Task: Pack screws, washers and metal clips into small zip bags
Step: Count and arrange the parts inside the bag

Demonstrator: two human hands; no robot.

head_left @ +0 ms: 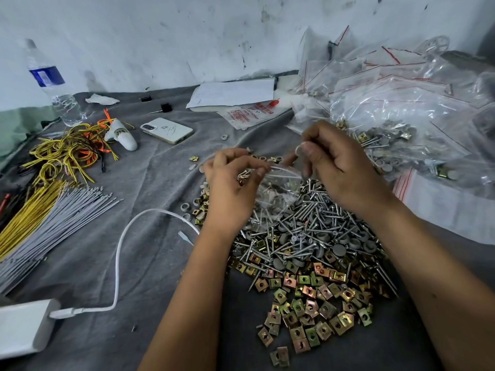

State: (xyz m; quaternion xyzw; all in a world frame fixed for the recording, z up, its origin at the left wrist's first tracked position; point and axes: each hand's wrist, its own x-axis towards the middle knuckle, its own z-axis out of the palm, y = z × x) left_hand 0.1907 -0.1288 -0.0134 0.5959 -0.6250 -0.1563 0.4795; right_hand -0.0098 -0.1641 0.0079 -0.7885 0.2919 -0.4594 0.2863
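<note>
Clear plastic is what both hands hold in the head view: a small zip bag (276,188) hangs between them above the heap of screws (302,226). The left hand (230,183) has its fingers curled round the bag's left edge, with a few metal clips (244,174) bunched at its fingertips by the bag's mouth. The right hand (337,167) pinches a grey washer (299,149) between thumb and forefinger just above the mouth, while its lower fingers pinch the bag's right edge. Some screws and washers already lie inside the bag, under the fingers. Below the wrists, nearer the person, brass-coloured clips (308,303) spread over the grey cloth (150,263). Beyond the right knuckles sits a pile of filled zip bags (401,113). Left of the left hand's fingers lie a white cable (117,253) and a phone (166,130).
</note>
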